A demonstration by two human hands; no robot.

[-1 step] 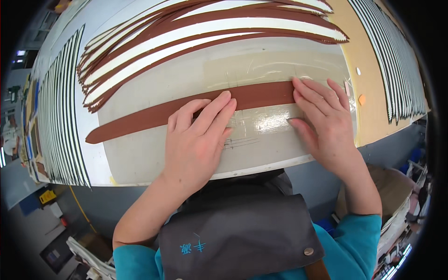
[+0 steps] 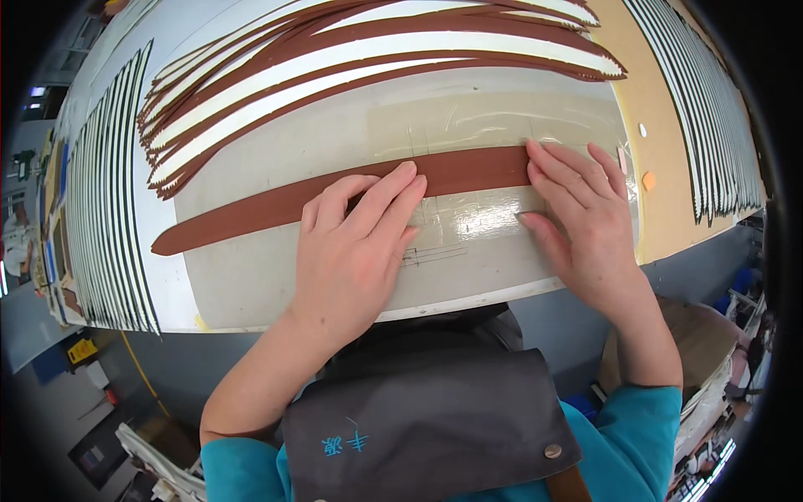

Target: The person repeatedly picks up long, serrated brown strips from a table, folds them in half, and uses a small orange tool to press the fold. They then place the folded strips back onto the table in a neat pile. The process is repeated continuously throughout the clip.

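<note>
A long reddish-brown leather strip (image 2: 473,171) lies flat across the grey work board, with a rounded point at its left end. My left hand (image 2: 355,238) rests over its middle, fingertips pressing on the strip and thumb on the board below. At the strip's right end, my right hand (image 2: 590,201) touches the edge with stretched fingers, its thumb held apart on a clear glossy sheet (image 2: 493,216). Neither hand is closed round the strip. Part of the strip is hidden under my left fingers.
Beyond the strip lies a pile of brown strips with white faces (image 2: 376,42) and jagged ends. Rows of dark-edged pale strips flank the board, left (image 2: 109,209) and right (image 2: 711,125). Small white (image 2: 642,130) and orange (image 2: 648,180) pieces sit on the tan surface at right.
</note>
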